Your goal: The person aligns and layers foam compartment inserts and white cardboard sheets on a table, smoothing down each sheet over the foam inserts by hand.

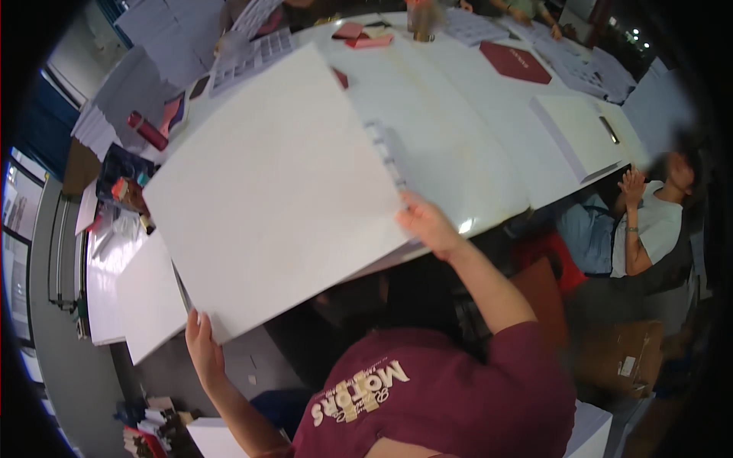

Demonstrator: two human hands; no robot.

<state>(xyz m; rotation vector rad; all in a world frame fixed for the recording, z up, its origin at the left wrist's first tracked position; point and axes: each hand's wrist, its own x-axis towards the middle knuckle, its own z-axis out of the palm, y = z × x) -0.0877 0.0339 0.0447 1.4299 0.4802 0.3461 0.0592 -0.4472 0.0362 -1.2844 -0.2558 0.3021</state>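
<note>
A large white sheet stretches out in front of me, tilted over the near left part of the table, its blank face toward me. My left hand grips its near left corner, fingers closed on the edge. On the right edge, near the other close corner, my right hand pinches the sheet, with the thumb on top. Beyond that edge, a strip of a printed sheet peeks out, mostly hidden. Another white sheet lies to the left, partly behind the held one.
The white table carries a maroon folder, a white stack and printed sheets. A red bottle lies at the left beside paper stacks. One person sits at the right; others' hands work at the far side.
</note>
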